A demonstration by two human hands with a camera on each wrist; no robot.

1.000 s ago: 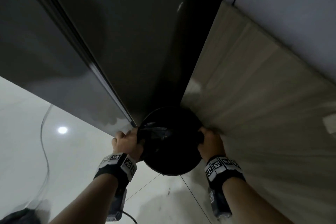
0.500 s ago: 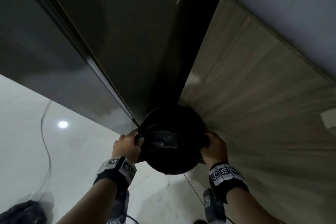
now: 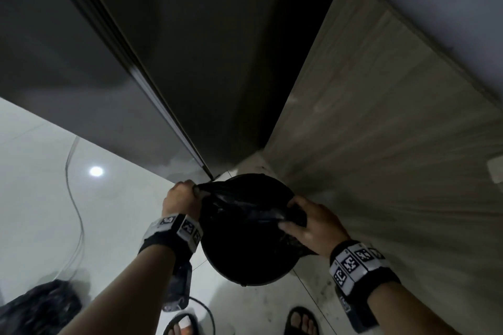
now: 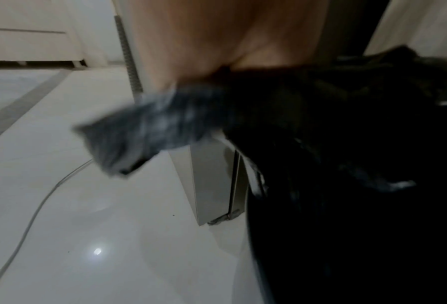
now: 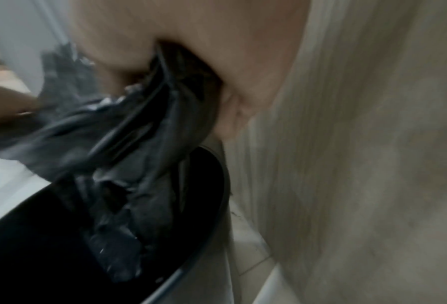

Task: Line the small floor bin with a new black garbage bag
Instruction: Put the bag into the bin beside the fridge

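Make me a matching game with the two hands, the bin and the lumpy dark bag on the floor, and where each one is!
Things:
1. left hand
2. right hand
3. bin
4. lumpy dark bag

Places:
A. on the pale floor, far left, near the cable
B. in the corner between the dark door and the wood-look panel
C. pinching the garbage bag at the bin's left edge
D. holding the garbage bag at the bin's right edge

Pairs: 1-C, 2-D, 3-B, 4-A
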